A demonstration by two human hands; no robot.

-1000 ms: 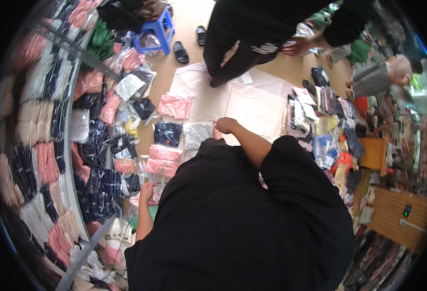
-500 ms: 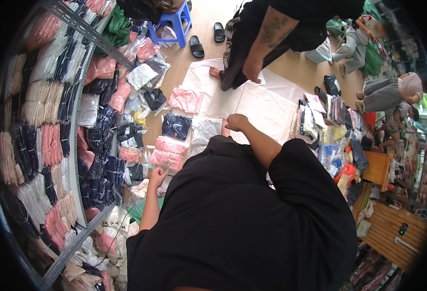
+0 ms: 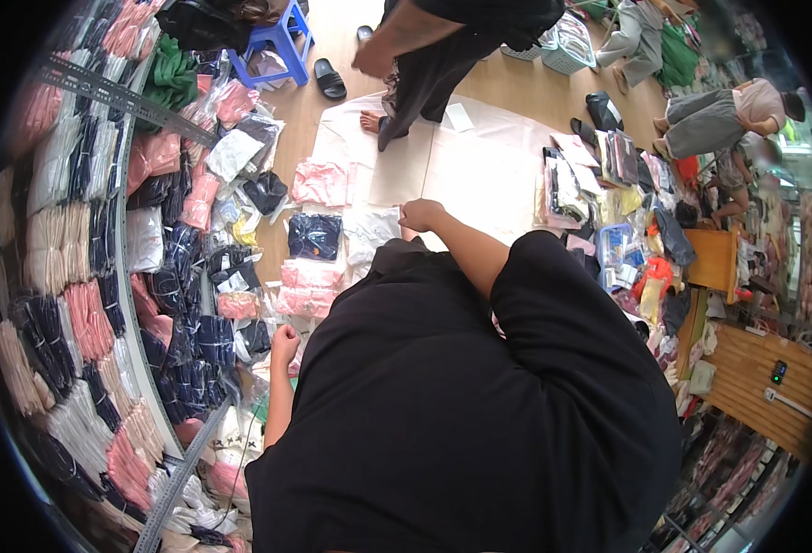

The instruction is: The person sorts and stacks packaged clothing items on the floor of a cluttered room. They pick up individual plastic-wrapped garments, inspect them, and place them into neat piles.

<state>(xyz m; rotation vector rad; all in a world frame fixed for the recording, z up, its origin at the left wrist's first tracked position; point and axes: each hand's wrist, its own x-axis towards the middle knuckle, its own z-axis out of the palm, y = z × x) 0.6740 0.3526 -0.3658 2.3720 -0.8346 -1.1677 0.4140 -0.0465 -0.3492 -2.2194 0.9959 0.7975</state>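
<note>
My left hand (image 3: pixel 285 344) is curled into a fist low at my left side, next to bagged garments on the floor; nothing shows in it. In front of my body, my right hand (image 3: pixel 420 215) hangs with fingers curled, and I see nothing between them. It is nearest a white bagged garment (image 3: pixel 369 234). Left of that lies a navy bagged garment (image 3: pixel 314 237), with pink bagged garments (image 3: pixel 309 288) below and a pink garment (image 3: pixel 323 182) above. A pale sheet (image 3: pixel 489 166) covers the floor ahead, with a white paper (image 3: pixel 459 117) on it.
Metal shelving (image 3: pixel 124 276) packed with bundled garments runs along my left. Another person (image 3: pixel 424 78) stands barefoot on the sheet's far edge. A blue stool (image 3: pixel 272 46) and black slipper (image 3: pixel 329 79) are beyond. Garment stacks (image 3: pixel 567 184), a blue basket (image 3: pixel 614 244) and a wooden table (image 3: pixel 765 387) are at right.
The view has shifted, so the floor items sit further left and slightly higher. The other person's arm has swung left. Both my hands stay curled.
</note>
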